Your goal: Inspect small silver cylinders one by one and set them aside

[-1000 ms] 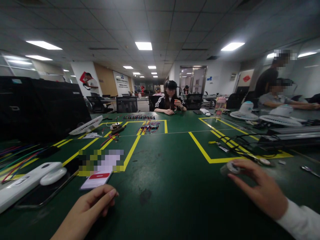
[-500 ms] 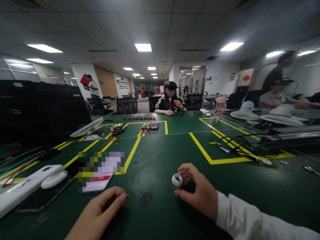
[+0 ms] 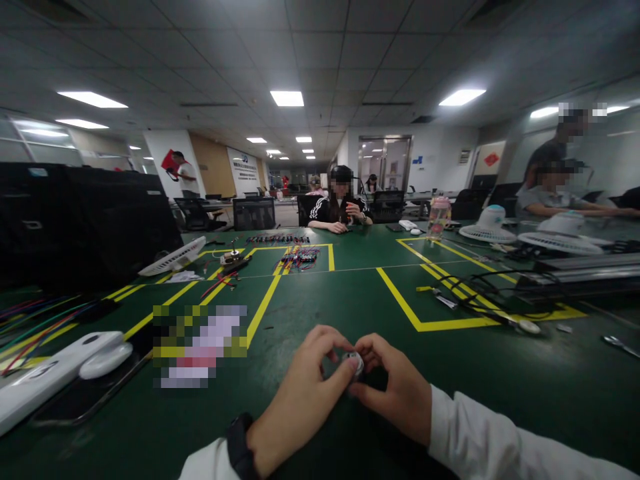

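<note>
A small silver cylinder, like a little motor, is pinched between both of my hands just above the green table. My right hand curls round it from the right, in a white sleeve. My left hand closes on it from the left, thumb and fingers meeting at its top; a dark watch shows on that wrist. Most of the cylinder is hidden by my fingers.
A white flat device lies at the near left beside coloured wires. Black cables and fan parts lie at the right inside yellow tape lines. A seated person faces me across the table; two others are at the far right.
My right hand carried the cylinder from the right side to the middle in front of me. My left hand then moved right and closed on it.
</note>
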Motion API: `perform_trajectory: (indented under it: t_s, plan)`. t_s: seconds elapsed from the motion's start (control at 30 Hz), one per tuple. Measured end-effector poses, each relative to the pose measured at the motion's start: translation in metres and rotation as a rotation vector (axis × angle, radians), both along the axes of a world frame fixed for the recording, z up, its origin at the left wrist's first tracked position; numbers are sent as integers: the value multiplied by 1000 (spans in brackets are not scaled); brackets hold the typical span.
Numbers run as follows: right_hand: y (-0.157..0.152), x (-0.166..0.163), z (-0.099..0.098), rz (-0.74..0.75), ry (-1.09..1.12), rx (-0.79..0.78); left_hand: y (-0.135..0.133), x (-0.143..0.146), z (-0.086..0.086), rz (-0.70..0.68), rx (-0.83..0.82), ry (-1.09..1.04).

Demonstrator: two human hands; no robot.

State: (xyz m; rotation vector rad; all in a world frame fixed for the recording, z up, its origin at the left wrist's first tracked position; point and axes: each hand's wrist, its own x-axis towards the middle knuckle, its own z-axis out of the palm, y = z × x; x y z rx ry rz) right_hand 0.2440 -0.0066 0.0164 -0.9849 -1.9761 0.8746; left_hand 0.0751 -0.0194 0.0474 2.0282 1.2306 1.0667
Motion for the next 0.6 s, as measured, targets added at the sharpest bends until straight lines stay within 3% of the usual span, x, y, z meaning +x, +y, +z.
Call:
perform_trajectory:
  t_s: [0.2,0.6]
  plan:
    - [-1,6,1,-21,-45,35,5,-8,4,48,50,4]
    - [-3,16,-5,-17,-71,40,10,-28,-26,-34,-52,227]
